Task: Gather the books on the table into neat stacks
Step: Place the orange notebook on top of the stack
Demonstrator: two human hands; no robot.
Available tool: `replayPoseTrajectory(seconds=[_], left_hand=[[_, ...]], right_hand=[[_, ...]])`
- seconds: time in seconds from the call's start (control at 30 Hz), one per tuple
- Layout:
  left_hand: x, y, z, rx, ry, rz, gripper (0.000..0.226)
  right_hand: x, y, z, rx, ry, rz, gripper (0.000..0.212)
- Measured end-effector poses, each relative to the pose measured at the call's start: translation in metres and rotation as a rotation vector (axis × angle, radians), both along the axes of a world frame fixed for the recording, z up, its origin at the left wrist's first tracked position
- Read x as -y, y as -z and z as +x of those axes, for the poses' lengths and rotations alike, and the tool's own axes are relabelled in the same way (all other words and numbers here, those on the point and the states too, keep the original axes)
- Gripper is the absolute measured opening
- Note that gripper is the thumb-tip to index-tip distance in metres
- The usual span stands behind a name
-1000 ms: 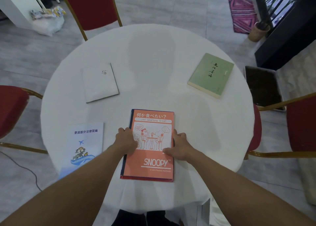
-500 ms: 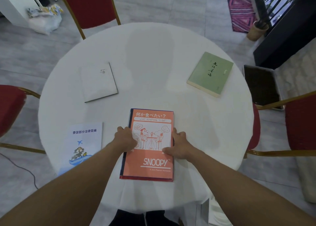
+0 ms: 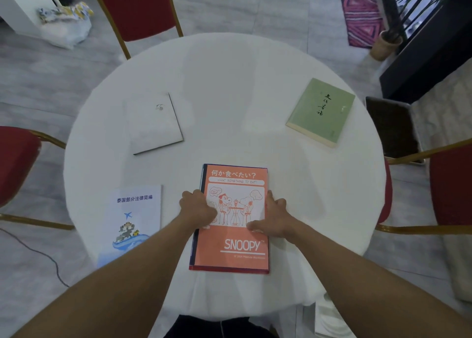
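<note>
head view: left hand [image 3: 198, 208] and right hand [image 3: 274, 216] press flat, fingers loosely spread, against the snoopy book [image 3: 233, 238] edges.

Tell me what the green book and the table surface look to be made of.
Green book: paper softcover with a matte, slightly textured-looking pale green cover; the cream page block shows along its near edge and there is no glare. Table: covered in white cloth, probably woven fabric; it drapes over the rim and folds at the near edge. What lies beneath the cloth is hidden.
</note>
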State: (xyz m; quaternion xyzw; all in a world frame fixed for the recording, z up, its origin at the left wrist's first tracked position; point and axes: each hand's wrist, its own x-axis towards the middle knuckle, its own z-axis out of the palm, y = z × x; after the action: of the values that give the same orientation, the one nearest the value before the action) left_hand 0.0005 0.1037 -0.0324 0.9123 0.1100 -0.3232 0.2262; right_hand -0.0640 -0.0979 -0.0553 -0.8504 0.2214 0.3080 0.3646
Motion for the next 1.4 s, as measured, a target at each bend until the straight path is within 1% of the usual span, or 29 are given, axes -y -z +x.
replayPoseTrajectory(seconds=[0.07, 0.17, 0.2, 0.27, 0.33, 0.43, 0.5, 0.63, 0.7, 0.8, 0.93, 1.1, 1.17, 1.3, 1.4], left_hand=[[-0.001, 0.002, -0.003, 0.008, -0.16, -0.112, 0.046], [-0.002, 0.003, -0.003, -0.006, -0.349, -0.232, 0.033], [-0.001, 0.003, -0.002, -0.035, -0.411, -0.302, 0.031], [0.001, 0.0, 0.0, -0.12, -0.503, -0.438, 0.04], [0.004, -0.005, 0.002, -0.163, -0.518, -0.486, 0.051], [0.006, -0.009, 0.004, -0.152, -0.471, -0.505, 0.054], [0.008, -0.011, 0.003, -0.138, -0.426, -0.489, 0.054], [0.008, -0.008, 0.001, -0.099, -0.364, -0.436, 0.041], [0.008, -0.005, 0.0, -0.052, -0.313, -0.347, 0.04], [0.009, 0.002, -0.001, 0.035, -0.176, -0.153, 0.045], [0.006, 0.009, -0.001, 0.102, -0.006, -0.001, 0.046], [0.002, 0.009, 0.004, 0.089, 0.106, 0.108, 0.053], [0.002, 0.009, 0.009, 0.054, 0.122, 0.105, 0.054], [0.002, 0.006, 0.018, -0.007, 0.162, 0.08, 0.051], [0.003, 0.004, 0.022, 0.008, 0.3, 0.162, 0.046]], right_hand=[[-0.005, 0.004, -0.002, 0.05, 0.058, -0.005, 0.1], [-0.008, 0.008, -0.006, 0.077, 0.128, -0.011, 0.101], [-0.007, 0.009, -0.006, 0.079, 0.145, -0.009, 0.102], [-0.006, 0.01, -0.006, 0.078, 0.172, 0.0, 0.101], [-0.005, 0.01, -0.007, 0.077, 0.188, 0.013, 0.101], [-0.006, 0.009, -0.009, 0.076, 0.196, 0.017, 0.099], [-0.007, 0.007, -0.009, 0.074, 0.2, 0.025, 0.097], [-0.01, 0.004, -0.012, 0.084, 0.194, 0.019, 0.092], [-0.009, 0.004, -0.013, 0.088, 0.194, 0.015, 0.09], [-0.008, 0.004, -0.013, 0.085, 0.184, 0.024, 0.09], [-0.008, 0.004, -0.012, 0.076, 0.158, 0.017, 0.094], [-0.006, 0.005, -0.01, 0.054, 0.124, 0.018, 0.101], [-0.005, 0.004, -0.007, 0.048, 0.108, 0.008, 0.103], [-0.003, 0.001, -0.001, 0.022, 0.096, 0.012, 0.11], [-0.001, -0.005, 0.003, -0.028, 0.122, 0.036, 0.121]])
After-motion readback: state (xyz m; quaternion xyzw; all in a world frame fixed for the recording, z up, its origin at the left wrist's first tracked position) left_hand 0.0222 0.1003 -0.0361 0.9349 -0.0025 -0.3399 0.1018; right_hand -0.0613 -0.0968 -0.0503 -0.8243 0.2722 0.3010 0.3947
